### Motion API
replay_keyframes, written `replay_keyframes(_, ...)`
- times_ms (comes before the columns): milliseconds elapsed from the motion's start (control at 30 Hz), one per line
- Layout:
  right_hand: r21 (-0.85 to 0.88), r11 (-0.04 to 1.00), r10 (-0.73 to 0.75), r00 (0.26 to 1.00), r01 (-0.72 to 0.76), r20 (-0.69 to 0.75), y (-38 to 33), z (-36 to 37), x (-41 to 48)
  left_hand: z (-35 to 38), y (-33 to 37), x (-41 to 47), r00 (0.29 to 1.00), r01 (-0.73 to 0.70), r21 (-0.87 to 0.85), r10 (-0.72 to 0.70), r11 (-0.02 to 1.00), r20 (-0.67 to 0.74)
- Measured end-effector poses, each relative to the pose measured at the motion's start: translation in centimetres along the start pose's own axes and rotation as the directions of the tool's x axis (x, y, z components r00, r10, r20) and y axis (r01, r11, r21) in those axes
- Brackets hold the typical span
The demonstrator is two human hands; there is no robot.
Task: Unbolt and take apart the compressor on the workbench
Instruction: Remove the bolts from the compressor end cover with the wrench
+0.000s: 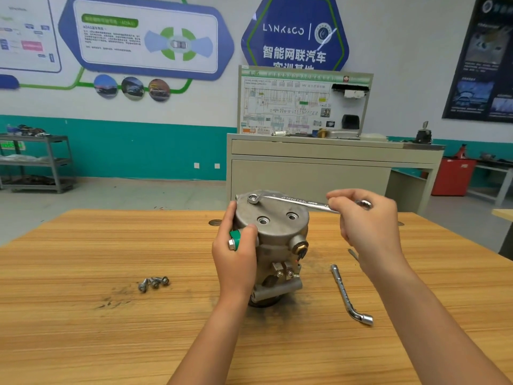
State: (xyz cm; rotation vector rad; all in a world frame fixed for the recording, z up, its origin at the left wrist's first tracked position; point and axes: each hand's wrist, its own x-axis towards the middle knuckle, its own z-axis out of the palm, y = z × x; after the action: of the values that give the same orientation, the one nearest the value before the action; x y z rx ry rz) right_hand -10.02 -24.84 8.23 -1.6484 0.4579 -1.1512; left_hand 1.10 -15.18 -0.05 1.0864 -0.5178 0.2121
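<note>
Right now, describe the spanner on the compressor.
The spanner is slim polished metal, a ring at each end, lettering along its shank. It lies nearly level across the compressor top, its far ring seated over a bolt at the rim. The right hand grips the other end, that ring showing past the fingers.

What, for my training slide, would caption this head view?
Left hand steadies the upright compressor while the right hand holds a ring spanner on a top bolt.

Grey cast-metal cylindrical compressor (273,234) stands upright, mid wooden workbench (111,343). Silver ring spanner (294,202) lies across its top, ring end at far-left edge. 3 loose hex bolts (154,282) lie together to its left.
</note>
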Motion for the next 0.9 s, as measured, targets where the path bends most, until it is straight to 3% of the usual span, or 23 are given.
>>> replay_keyframes(267,0.035,0.992,0.123,0.991,-0.125,0.055,1.6,-0.7,-0.7,-0.2,-0.3,0.2,1.0,0.024,0.001,-0.024,1.0,0.016)
replay_keyframes(567,-0.08,0.993,-0.081,0.996,0.083,0.028,0.3,-0.1,0.4,-0.5,0.2,0.4,0.999,0.027,-0.003,-0.027,1.0,0.017)
replay_keyframes(900,-0.03,0.991,-0.129,0.99,0.128,-0.048,2.5,0.5,-1.0,-1.1,0.2,1.2,0.997,0.048,-0.029,-0.046,0.998,0.056)
